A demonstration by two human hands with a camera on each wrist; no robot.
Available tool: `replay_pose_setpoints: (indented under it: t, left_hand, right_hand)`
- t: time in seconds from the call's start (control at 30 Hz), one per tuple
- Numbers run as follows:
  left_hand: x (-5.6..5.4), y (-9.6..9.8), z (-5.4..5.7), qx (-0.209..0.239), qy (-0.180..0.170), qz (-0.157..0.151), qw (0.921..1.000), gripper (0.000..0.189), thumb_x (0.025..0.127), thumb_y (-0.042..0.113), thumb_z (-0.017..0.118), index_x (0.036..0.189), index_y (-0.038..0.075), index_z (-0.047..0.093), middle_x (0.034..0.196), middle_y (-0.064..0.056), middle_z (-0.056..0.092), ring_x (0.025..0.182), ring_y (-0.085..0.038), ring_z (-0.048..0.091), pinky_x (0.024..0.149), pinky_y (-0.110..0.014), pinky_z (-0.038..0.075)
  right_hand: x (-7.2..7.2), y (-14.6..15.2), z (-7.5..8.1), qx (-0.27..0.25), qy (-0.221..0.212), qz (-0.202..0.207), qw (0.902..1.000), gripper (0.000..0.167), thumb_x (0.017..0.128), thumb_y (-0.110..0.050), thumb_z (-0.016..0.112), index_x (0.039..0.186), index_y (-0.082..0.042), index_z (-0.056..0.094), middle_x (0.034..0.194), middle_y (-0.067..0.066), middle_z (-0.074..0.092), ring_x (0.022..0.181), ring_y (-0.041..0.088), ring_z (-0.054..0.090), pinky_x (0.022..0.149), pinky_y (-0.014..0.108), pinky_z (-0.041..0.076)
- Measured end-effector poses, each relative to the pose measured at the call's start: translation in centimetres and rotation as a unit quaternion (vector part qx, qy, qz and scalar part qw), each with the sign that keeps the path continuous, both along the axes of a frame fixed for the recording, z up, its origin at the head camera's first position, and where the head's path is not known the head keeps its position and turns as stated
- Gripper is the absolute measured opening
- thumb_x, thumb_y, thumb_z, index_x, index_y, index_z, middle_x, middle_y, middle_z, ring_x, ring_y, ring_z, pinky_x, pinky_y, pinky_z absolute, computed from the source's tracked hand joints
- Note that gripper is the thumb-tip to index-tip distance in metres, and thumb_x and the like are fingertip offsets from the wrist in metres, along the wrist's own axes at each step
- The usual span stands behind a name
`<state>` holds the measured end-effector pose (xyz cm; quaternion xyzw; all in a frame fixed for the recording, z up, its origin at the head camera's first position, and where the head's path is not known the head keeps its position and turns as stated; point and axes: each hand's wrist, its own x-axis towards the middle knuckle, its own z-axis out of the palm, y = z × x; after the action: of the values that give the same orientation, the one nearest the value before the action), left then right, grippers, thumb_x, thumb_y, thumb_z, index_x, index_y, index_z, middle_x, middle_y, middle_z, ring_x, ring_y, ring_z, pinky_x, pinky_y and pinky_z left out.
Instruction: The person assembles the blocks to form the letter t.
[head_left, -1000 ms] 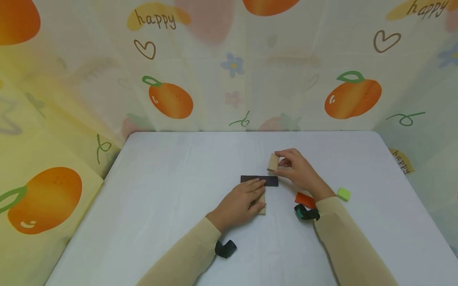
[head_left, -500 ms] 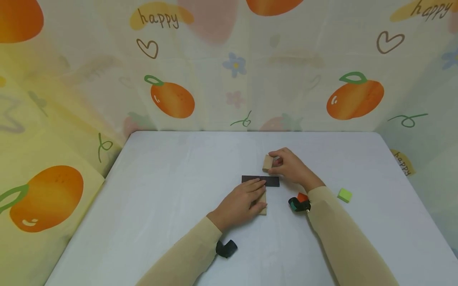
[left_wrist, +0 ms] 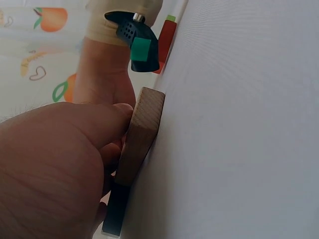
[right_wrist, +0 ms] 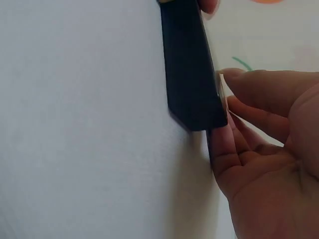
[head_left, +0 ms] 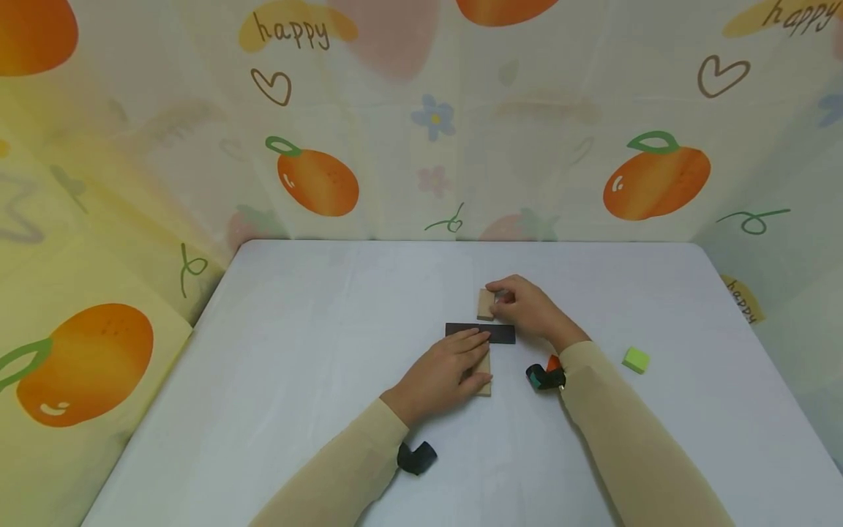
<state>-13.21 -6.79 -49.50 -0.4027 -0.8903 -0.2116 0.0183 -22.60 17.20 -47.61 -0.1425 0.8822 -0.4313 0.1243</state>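
Observation:
My right hand (head_left: pixel 532 313) pinches a small wooden block (head_left: pixel 486 303) between thumb and fingers, just behind a row of two black blocks (head_left: pixel 500 334) laid end to end. My left hand (head_left: pixel 437 376) rests over another wooden block (head_left: pixel 484 389) that runs toward me from the middle of the row. Its fingertips lie on the black blocks, and its thumb touches the wood's side. In the left wrist view that wooden block (left_wrist: pixel 140 129) meets a black block (left_wrist: pixel 116 209). In the right wrist view a black block (right_wrist: pixel 192 69) hides most of the piece my right hand holds.
An orange-red block (head_left: pixel 552 362) lies partly hidden by the right wrist's camera (head_left: pixel 545 378). Farther right is a light green block (head_left: pixel 636 360). A white table (head_left: pixel 316 351) bears everything, with a printed fabric backdrop (head_left: pixel 527 176) behind it.
My right hand has carried the small wooden block leftward and slightly nearer, to behind the middle of the black row. The left hand has stayed in place. The right arm now covers more of the orange-red block.

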Motion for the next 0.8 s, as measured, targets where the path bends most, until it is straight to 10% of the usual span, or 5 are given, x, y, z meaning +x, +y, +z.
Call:
replay_pose_setpoints:
  t: [0.8]
  left_hand:
    - [0.03,0.0,0.27,0.002,-0.003,-0.008,1.0,0.057,0.111,0.036,0.067,0.153,-0.003,0.06,0.162,-0.013,0.052,0.155,-0.026,0.042,0.127,-0.034,0.028]
  right_hand:
    - [0.47,-0.09,0.12,-0.044,-0.023,0.039,0.998,0.045,0.105,-0.01,0.074,0.147,0.002,0.065,0.144,0.019,0.062,0.12,0.034,0.063,0.106,0.053,0.051]
